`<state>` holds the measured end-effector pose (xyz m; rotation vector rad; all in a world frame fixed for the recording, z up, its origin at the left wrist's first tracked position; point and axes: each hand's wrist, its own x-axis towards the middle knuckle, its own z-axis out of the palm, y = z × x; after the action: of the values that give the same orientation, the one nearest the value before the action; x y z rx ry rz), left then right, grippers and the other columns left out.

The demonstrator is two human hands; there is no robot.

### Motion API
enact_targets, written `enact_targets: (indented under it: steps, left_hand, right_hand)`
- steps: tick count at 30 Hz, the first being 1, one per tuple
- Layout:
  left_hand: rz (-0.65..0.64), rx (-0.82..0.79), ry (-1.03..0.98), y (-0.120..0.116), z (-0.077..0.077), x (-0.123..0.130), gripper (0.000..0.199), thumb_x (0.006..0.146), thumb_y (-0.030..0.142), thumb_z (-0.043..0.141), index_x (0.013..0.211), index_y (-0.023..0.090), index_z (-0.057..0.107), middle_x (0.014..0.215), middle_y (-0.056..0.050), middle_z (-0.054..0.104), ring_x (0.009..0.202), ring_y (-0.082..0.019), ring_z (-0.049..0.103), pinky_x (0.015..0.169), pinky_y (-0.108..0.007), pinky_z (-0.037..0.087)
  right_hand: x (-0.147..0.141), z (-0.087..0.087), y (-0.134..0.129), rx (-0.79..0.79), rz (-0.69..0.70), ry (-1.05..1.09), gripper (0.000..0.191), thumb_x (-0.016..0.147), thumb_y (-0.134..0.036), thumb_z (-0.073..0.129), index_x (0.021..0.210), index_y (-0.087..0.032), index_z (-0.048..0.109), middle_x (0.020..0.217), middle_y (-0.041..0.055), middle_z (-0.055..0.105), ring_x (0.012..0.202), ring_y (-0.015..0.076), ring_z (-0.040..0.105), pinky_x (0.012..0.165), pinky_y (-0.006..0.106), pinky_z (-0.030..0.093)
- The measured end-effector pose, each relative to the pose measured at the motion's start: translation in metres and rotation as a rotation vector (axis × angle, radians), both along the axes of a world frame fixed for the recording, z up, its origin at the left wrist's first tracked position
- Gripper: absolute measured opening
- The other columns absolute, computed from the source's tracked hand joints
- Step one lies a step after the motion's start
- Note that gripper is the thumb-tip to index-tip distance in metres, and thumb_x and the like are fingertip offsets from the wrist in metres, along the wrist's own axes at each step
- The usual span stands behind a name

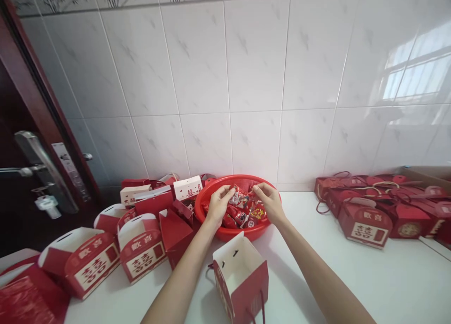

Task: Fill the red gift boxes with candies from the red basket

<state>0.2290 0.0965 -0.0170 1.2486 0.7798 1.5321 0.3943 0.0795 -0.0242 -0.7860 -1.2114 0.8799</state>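
Note:
Over a red plastic basket, my left hand and my right hand face each other, both closed. Between their fingertips is a shiny red-wrapped candy packet, which each hand seems to pinch at one end. More wrapped candies in red and gold lie in the basket just beneath, partly hidden by my fingers. In front of the basket, between my forearms, stands an open red gift box with a white inside and a dark red cord. Its inside shows no contents.
Several open red and white gift boxes stand on the white table at the left. Closed red boxes with cord handles are grouped at the right. Behind is a tiled wall; a dark door with keys is at the left.

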Motion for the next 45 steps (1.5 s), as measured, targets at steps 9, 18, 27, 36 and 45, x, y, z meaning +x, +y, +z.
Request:
enact_targets:
  steps: [9,18,27,36,45]
  left_hand:
    - [0.047,-0.009,-0.111,-0.001,0.0,0.001,0.038,0.055,0.042,0.089,0.075,0.017,0.069,0.077,0.001,0.069,0.073,-0.014,0.062,0.074,-0.025,0.05]
    - [0.058,-0.018,-0.048,0.0,-0.001,0.0,0.035,0.056,0.042,0.087,0.073,0.018,0.067,0.075,0.001,0.068,0.077,-0.017,0.063,0.077,-0.028,0.049]
    - [0.111,-0.078,-0.048,0.005,-0.004,-0.003,0.03,0.062,0.036,0.08,0.084,0.019,0.072,0.092,-0.004,0.074,0.092,-0.02,0.067,0.083,-0.03,0.05]
    - [0.257,-0.152,0.506,0.06,0.002,-0.025,0.01,0.063,0.02,0.069,0.072,0.022,0.072,0.079,-0.005,0.074,0.085,-0.024,0.067,0.077,-0.031,0.047]
    - [-0.043,-0.147,1.002,0.11,-0.003,-0.003,0.019,0.042,0.01,0.073,0.048,0.025,0.065,0.057,0.0,0.069,0.061,-0.021,0.063,0.065,-0.029,0.044]
  right_hand:
    - [0.0,0.003,-0.005,-0.018,0.089,-0.059,0.04,0.068,-0.057,0.079,0.066,-0.021,0.062,0.063,-0.0002,0.064,0.06,0.015,0.055,0.061,0.03,0.043]
    - [0.0,0.006,-0.008,-0.058,0.071,-0.027,0.038,0.066,-0.056,0.079,0.071,-0.021,0.064,0.065,-0.0008,0.065,0.062,0.015,0.057,0.062,0.029,0.046]
    - [0.0,0.001,-0.002,-0.101,0.109,-0.024,0.036,0.066,-0.049,0.08,0.083,-0.019,0.069,0.082,0.003,0.072,0.075,0.02,0.066,0.069,0.033,0.052]
    - [-0.002,-0.005,0.009,-0.159,-0.141,0.205,0.039,0.064,-0.049,0.078,0.084,-0.023,0.056,0.084,0.0021,0.072,0.077,0.0218,0.067,0.062,0.031,0.05]
    - [-0.002,-0.008,0.013,-0.145,-0.218,0.26,0.031,0.069,-0.042,0.071,0.085,-0.025,0.05,0.083,0.0003,0.069,0.078,0.0215,0.067,0.062,0.031,0.051]
